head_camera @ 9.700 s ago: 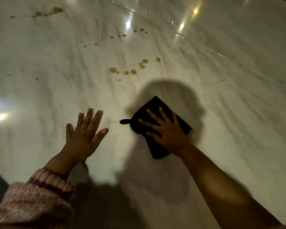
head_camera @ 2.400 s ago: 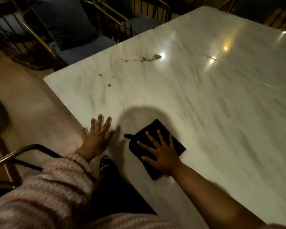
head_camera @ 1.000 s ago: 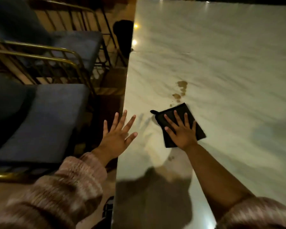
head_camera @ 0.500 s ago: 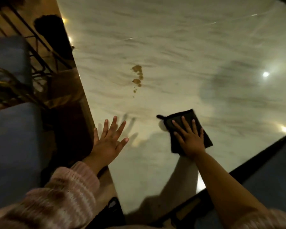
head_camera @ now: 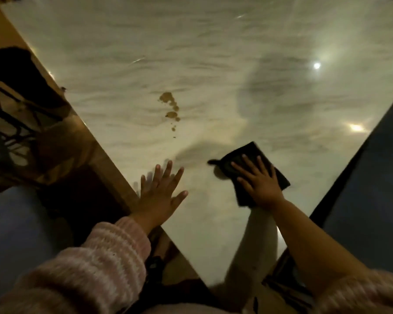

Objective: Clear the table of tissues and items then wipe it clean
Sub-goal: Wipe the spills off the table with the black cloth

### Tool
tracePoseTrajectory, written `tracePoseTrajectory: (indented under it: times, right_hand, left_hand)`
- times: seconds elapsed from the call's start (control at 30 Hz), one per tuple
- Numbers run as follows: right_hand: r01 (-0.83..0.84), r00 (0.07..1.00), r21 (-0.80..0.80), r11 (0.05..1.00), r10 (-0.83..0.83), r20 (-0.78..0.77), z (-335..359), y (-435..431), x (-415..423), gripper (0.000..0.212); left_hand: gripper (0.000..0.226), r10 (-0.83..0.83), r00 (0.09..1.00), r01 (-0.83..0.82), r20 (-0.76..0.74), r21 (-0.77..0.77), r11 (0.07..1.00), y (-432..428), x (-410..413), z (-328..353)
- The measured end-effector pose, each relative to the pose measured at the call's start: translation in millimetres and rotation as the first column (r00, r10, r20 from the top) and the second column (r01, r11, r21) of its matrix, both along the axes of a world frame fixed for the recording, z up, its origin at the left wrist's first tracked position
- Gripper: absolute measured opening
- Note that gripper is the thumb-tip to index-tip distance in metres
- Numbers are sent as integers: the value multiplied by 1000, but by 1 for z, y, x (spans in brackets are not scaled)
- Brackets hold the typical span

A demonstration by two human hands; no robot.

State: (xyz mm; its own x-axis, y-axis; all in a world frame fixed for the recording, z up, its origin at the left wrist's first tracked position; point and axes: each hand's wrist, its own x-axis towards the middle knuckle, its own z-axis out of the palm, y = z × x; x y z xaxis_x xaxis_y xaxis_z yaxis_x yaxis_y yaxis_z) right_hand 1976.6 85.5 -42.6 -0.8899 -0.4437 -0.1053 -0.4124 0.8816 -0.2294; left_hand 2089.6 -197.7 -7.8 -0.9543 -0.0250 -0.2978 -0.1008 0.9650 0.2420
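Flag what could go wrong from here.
The brown stains lie apart from the black cloth, farther up the table; a short stroke may miss or smear them. The right hand presses flat, not gripping, so the cloth could slip. The left hand sits by the table edge and might slide off.

You have both hands and the cloth at the table's near corner.
Your left hand (head_camera: 159,196) lies flat on the table (head_camera: 213,53), right at its left edge. Your right hand (head_camera: 261,184) lies flat on the cloth (head_camera: 247,152), to the right of the left hand and apart from it. A trail of spots (head_camera: 169,103) sits on the table beyond both hands, nearer your left. A chair frame (head_camera: 9,123) stands off the left edge, and a seat (head_camera: 372,189) lies off the right edge.
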Motion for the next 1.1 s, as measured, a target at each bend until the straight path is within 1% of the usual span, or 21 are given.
tracePoseTrajectory:
  times: [0.03, 0.07, 0.1, 0.13, 0.17, 0.2, 0.27, 0.3, 0.33, 0.37, 0.4, 0.43, 0.5, 0.63, 0.7, 0.77, 0.83, 0.9, 1.0, 1.1]
  right_hand:
    - [174, 984, -10, 985, -173, 43, 2, -8, 0, 53]
    - [311, 948, -3, 950, -310, 73, 3, -23, 4, 50]
    - [392, 915, 14, 920, -391, 99, 5, -40, 12, 49]
    - [418, 901, 24, 908, -418, 120, 7, -58, 24, 49]
    - [408, 905, 23, 913, -408, 122, 7, -74, 41, 50]
    - [352, 931, 15, 936, -351, 104, 5, -87, 61, 51]
    - [162, 985, 12, 987, -162, 51, 0, -96, 105, 53]
    - [64, 998, 12, 998, -64, 28, -2, -91, 121, 51]
    - [-4, 1000, 8, 1000, 4, 16, -2, -81, 130, 48]
    - [-29, 999, 4, 1000, 29, 22, -1, -67, 134, 47]
    - [-18, 999, 4, 1000, 18, 31, 1, -54, 132, 48]
    - [30, 999, 10, 999, -30, 30, 3, -41, 127, 52]
    - [194, 980, 28, 981, -195, 33, 6, -18, 108, 60]
    - [425, 896, 74, 902, -431, 108, 14, 14, 55, 51]
    - [495, 849, 84, 865, -502, 166, 16, 19, 36, 49]
    - [530, 826, 80, 844, -536, 174, 16, 13, 34, 49]
    - [520, 836, 69, 851, -524, 161, 14, -2, 50, 50]
    - [456, 877, 64, 887, -461, 134, 11, -16, 81, 50]
    - [293, 949, 53, 955, -297, 101, 10, -30, 139, 56]
    - [136, 986, 62, 989, -141, 83, 9, -29, 177, 56]
  left_hand:
    - [78, -34, 999, 34, -3, 4, 999, -2, -2, 2]
    - [76, -67, 998, 67, -9, 7, 998, -7, -4, 3]
    - [75, -96, 995, 96, -16, 7, 995, -11, -6, 5]
    - [76, -119, 993, 120, -15, 4, 993, -15, -8, 6]
    - [79, -153, 988, 153, -9, -2, 988, -20, -9, 7]
    - [84, -181, 983, 181, -1, -7, 983, -24, -9, 6]
    - [92, -212, 977, 212, 21, 4, 977, -29, -9, 1]
    - [92, -211, 977, 210, 38, 15, 977, -32, -9, 0]
    - [87, -222, 973, 221, 63, 19, 975, -33, -7, -1]
    - [75, -240, 966, 241, 96, 3, 971, -34, -5, -2]
    - [64, -241, 961, 246, 137, -20, 969, -35, -3, -3]
    - [59, -238, 956, 246, 172, -32, 969, -35, 0, -4]
    - [58, -242, 947, 254, 210, -33, 967, -35, 7, -7]
    - [60, -241, 944, 260, 225, -57, 964, -36, 12, -12]
    - [59, -237, 945, 258, 227, -68, 964, -35, 13, -14]
    - [59, -237, 945, 259, 224, -74, 963, -35, 14, -14]
    - [59, -234, 944, 256, 231, -71, 964, -35, 15, -11]
    - [59, -230, 944, 251, 235, -63, 966, -34, 16, -10]
    - [59, -215, 953, 230, 213, -48, 972, -32, 17, -10]
    - [58, -211, 957, 223, 200, -41, 974, -32, 19, -12]
